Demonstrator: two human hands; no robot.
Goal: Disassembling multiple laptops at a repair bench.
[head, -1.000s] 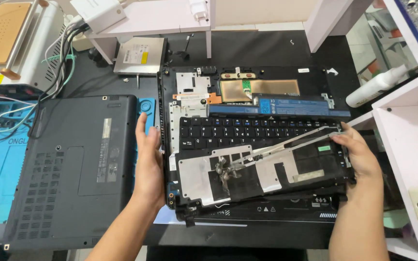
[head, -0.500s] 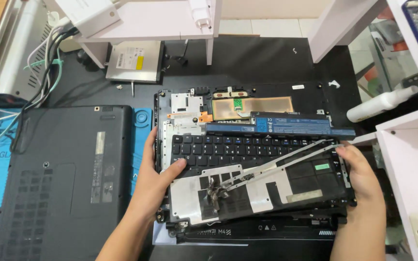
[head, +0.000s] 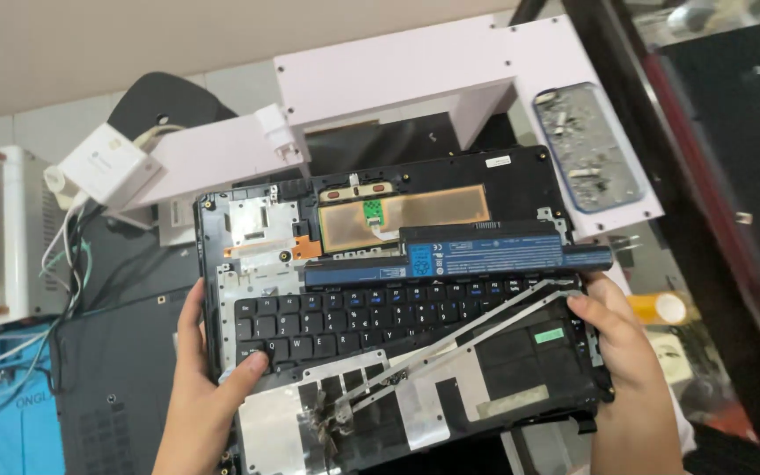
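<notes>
Black laptop chassis (head: 398,264) lifted, clamped at both edges: left hand (head: 200,387) thumb over keyboard (head: 371,317), right hand (head: 622,339) fingers wrapped underneath. Likely heavy, stiff; loose battery (head: 485,255) may slide. Grip edges only.

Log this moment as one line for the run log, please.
left hand: grips stack's left edge, thumb on keyboard | right hand: holds right edge | battery: lies across laptop palmrest shell | stack lifted, tilted

Around the white shelf frame (head: 415,84): a white charger block (head: 109,164) at its left end, a tray of screws (head: 587,147) on its right, a blue mat (head: 6,413) far below-left.
</notes>
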